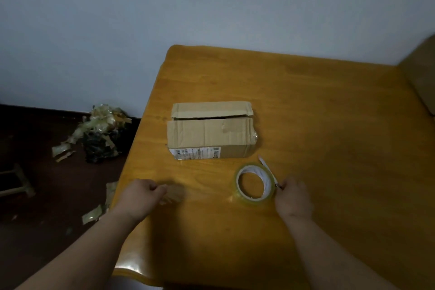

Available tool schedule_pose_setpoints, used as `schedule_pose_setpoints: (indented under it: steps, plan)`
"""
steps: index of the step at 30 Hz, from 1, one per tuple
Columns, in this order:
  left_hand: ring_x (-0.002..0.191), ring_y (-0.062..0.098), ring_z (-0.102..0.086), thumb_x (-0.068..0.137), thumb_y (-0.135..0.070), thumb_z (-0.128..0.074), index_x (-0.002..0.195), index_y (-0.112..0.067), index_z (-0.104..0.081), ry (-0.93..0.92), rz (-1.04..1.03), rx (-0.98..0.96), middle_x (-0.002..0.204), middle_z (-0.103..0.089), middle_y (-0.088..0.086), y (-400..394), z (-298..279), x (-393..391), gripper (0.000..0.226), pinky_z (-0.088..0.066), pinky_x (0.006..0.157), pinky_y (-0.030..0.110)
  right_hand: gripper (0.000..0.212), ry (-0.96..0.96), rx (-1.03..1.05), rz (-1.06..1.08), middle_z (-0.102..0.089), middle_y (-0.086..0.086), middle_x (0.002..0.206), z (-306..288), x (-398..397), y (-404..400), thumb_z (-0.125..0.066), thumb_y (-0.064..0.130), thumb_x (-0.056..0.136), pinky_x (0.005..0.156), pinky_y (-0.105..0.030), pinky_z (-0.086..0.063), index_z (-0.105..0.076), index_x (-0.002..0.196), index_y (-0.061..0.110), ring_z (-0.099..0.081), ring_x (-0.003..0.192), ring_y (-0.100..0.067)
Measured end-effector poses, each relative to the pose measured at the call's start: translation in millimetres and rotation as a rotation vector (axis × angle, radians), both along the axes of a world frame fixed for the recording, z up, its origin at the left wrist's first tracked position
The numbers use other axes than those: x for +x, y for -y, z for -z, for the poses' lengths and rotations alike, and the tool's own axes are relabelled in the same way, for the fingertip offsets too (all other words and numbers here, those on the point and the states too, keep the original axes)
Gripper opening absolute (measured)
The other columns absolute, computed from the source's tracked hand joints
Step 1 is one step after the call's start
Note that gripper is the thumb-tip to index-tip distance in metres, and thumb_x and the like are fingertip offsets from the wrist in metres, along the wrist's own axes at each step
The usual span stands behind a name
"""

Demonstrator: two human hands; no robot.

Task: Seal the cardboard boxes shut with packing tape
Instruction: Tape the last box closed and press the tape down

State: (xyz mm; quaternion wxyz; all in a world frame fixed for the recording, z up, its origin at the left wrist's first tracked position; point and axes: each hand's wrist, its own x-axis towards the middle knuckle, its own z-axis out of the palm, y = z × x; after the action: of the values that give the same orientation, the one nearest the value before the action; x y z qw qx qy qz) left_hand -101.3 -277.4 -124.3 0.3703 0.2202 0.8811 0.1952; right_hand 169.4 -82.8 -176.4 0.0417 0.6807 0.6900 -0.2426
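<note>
The brown rectangular cardboard box (211,132) lay flat on the orange wooden counter (317,106), its two top flaps folded down but parted by a dark open seam, so the sealing had evidently not begun. The roll of clear packing tape (255,185) lay on its side just in front of the box, towards its right end, probably set there to be within easy reach.

The right hand (293,196) rested on the counter touching the right side of the roll, fingers curled around a thin white pen-like cutter (267,168) that pointed up towards the box; it seemed held ready to cut tape. The left hand (143,198) sat well to the left of the roll, in front of the box, clenched into a loose fist. A blurred brownish scrap showed at its knuckles, and whether it held that I could not tell.

Left of the counter, crumpled used tape (101,125) lay heaped on the dark floor.
</note>
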Motion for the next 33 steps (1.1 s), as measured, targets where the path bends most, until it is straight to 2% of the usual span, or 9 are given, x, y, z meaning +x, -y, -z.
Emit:
schedule_pose_setpoints:
  steps: [2,5,8,10,12,16,20,23,33]
  plan:
    - [0.066,0.028,-0.063,0.094,-0.035,-0.062,0.069,-0.007,-0.069,-0.005,-0.011,0.008,0.072,-0.071,0.013,3,-1,2,0.038,-0.04,0.058,0.029,0.015,-0.075,0.013,0.052,-0.057,-0.011,0.108,2,1,-2,-0.047,0.023,0.098,0.082,-0.043,-0.05,-0.057,0.099,0.013,-0.056,0.098,-0.032]
    - [0.063,0.019,-0.06,0.093,-0.033,-0.065,0.065,-0.013,-0.069,0.001,-0.027,0.035,0.066,-0.07,0.002,5,-7,8,0.035,-0.039,0.056,0.027,0.015,-0.323,0.026,0.255,-0.058,-0.012,0.102,-11,2,3,-0.042,0.016,0.101,0.078,-0.043,-0.048,-0.053,0.106,0.007,-0.057,0.091,-0.033]
    - [0.06,0.02,-0.057,0.093,-0.034,-0.065,0.066,-0.011,-0.068,0.0,-0.035,0.055,0.066,-0.068,0.006,7,-9,12,0.036,-0.036,0.055,0.028,0.018,-0.528,0.122,0.381,-0.055,-0.006,0.1,-36,1,19,-0.036,0.017,0.104,0.075,-0.04,-0.045,-0.045,0.12,0.012,-0.057,0.089,-0.03]
    - [0.054,0.019,-0.052,0.093,-0.035,-0.064,0.066,-0.008,-0.067,-0.017,-0.033,0.054,0.058,-0.062,0.006,9,-9,14,0.038,-0.031,0.051,0.028,0.019,-0.604,0.196,0.308,-0.056,0.0,0.096,-55,-5,36,-0.037,0.019,0.105,0.071,-0.038,-0.047,-0.046,0.121,0.018,-0.058,0.084,-0.025]
    - [0.051,0.017,-0.048,0.094,-0.034,-0.063,0.064,-0.01,-0.065,-0.035,-0.028,0.061,0.05,-0.054,0.0,9,-10,15,0.039,-0.028,0.049,0.027,0.015,-0.635,0.211,0.127,-0.059,0.003,0.089,-64,-12,56,-0.039,0.026,0.104,0.065,-0.036,-0.048,-0.05,0.114,0.026,-0.059,0.077,-0.021]
    - [0.05,0.018,-0.047,0.094,-0.035,-0.062,0.064,-0.013,-0.064,-0.029,-0.008,0.077,0.05,-0.051,0.0,13,-10,15,0.038,-0.027,0.049,0.028,0.015,-0.527,0.119,-0.265,-0.059,0.007,0.074,-68,-23,95,-0.042,0.034,0.102,0.055,-0.033,-0.047,-0.057,0.105,0.031,-0.057,0.063,-0.012]
    - [0.051,0.02,-0.047,0.094,-0.034,-0.062,0.064,-0.012,-0.065,-0.005,-0.009,0.094,0.049,-0.05,0.002,19,-2,15,0.038,-0.028,0.05,0.029,0.026,-0.299,0.014,-0.497,-0.067,0.005,0.084,-70,-28,119,-0.043,0.036,0.101,0.067,-0.035,-0.051,-0.057,0.122,0.03,-0.064,0.077,-0.017]
    - [0.051,0.02,-0.049,0.095,-0.033,-0.061,0.063,-0.016,-0.066,-0.001,0.031,0.094,0.05,-0.054,0.001,21,-1,14,0.037,-0.029,0.05,0.029,0.04,-0.26,-0.025,-0.562,-0.07,0.003,0.089,-70,-31,129,-0.043,0.034,0.099,0.067,-0.033,-0.052,-0.045,0.138,0.038,-0.064,0.078,-0.017]
    - [0.051,0.017,-0.047,0.095,-0.033,-0.061,0.054,-0.02,-0.055,-0.005,0.061,0.123,0.043,-0.045,-0.005,26,-5,16,0.043,-0.029,0.049,0.027,0.039,-0.139,-0.003,-0.564,-0.07,0.002,0.087,-69,-51,130,-0.042,0.03,0.097,0.066,-0.037,-0.056,-0.05,0.135,0.033,-0.065,0.077,-0.02]
